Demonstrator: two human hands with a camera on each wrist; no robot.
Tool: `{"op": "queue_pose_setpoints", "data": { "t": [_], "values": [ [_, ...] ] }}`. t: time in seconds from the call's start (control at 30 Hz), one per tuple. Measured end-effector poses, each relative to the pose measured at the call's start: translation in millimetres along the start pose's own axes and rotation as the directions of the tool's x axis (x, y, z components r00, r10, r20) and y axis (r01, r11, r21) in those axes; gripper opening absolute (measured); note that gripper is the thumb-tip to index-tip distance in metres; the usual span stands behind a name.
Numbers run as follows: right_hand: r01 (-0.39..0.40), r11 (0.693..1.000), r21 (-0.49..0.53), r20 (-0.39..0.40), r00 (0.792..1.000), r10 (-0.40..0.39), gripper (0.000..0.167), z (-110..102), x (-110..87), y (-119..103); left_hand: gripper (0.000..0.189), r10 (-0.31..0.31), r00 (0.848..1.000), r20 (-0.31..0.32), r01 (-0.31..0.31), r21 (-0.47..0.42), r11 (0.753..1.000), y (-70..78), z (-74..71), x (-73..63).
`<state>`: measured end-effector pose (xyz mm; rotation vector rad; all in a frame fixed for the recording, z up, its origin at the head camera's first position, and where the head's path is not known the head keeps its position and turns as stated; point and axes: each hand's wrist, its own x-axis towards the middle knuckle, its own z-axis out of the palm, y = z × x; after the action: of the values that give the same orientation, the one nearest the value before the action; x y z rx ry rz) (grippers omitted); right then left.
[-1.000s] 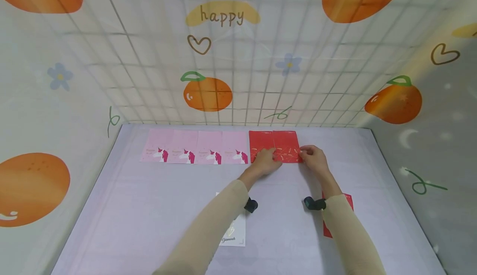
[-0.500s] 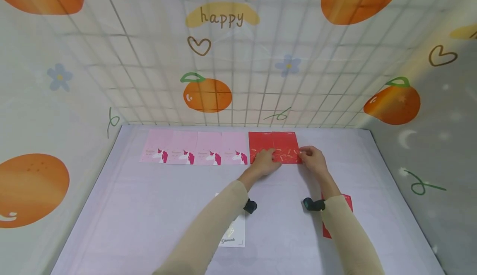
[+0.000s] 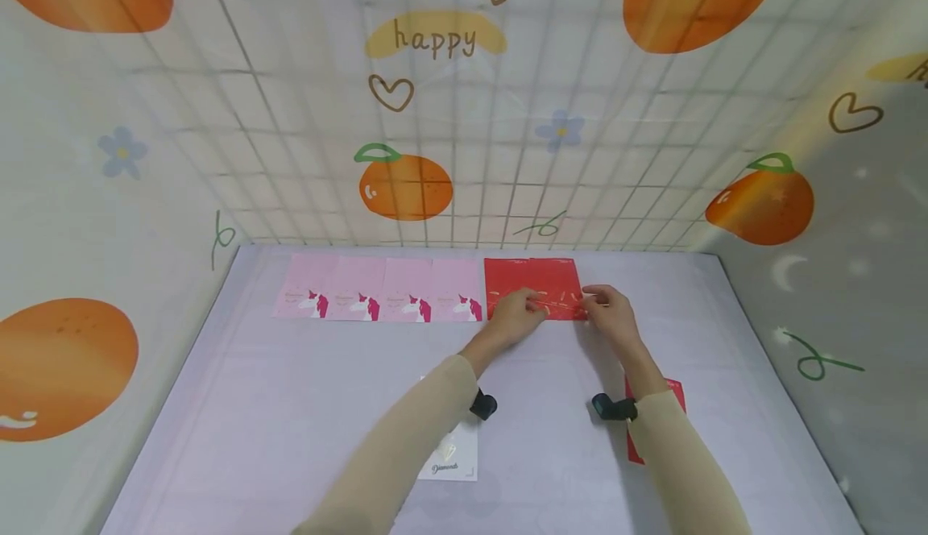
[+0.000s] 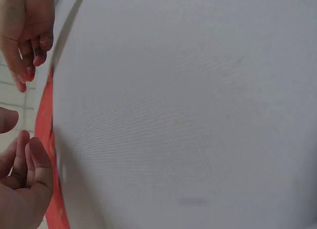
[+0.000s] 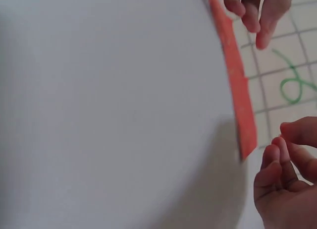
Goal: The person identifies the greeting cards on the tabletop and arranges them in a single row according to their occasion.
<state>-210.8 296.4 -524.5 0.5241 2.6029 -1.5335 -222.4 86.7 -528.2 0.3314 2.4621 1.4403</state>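
Two red cards (image 3: 507, 273) lie edge to edge at the back of the table, right of a row of pink unicorn cards (image 3: 409, 285). My left hand (image 3: 516, 315) is over the front part of the red pair, its fingers loosely bent; in the left wrist view thumb and fingers stand apart with nothing between them. At the right edge of the pair is my right hand (image 3: 612, 309), thumb and forefinger close together. In the right wrist view these fingertips (image 5: 280, 140) appear just off the end of the red card (image 5: 242, 110), holding nothing.
A white card lettered "Diamonds" (image 3: 455, 454) lies partly under the left forearm. Another red card (image 3: 677, 392) is mostly covered by the right forearm. Behind the table (image 3: 290, 406) hangs a curtain with oranges (image 3: 406, 188) over a wire grid.
The left hand's fingers have drawn slightly toward me and bent a little more. The right hand stays almost in place at the card edge. The view has tilted slightly.
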Motion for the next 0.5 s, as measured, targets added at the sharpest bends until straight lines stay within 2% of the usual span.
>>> {"op": "queue_pose_setpoints", "data": {
  "t": [0.2, 0.5],
  "values": [
    [0.094, 0.996, 0.004, -0.018, 0.995, -0.094, 0.038, -1, -20.1, -11, 0.036, 0.036, 0.999, -0.023, -0.037, -0.045, 0.998, 4.5, -7.3, -11.1],
    [0.172, 0.983, 0.061, -0.041, 0.985, -0.17, 0.043, 1, -61.2, -25, 0.032, 0.083, 0.996, -0.045, -0.086, -0.062, 0.994, 5.1, -24.6, -34.0]
  ]
}}
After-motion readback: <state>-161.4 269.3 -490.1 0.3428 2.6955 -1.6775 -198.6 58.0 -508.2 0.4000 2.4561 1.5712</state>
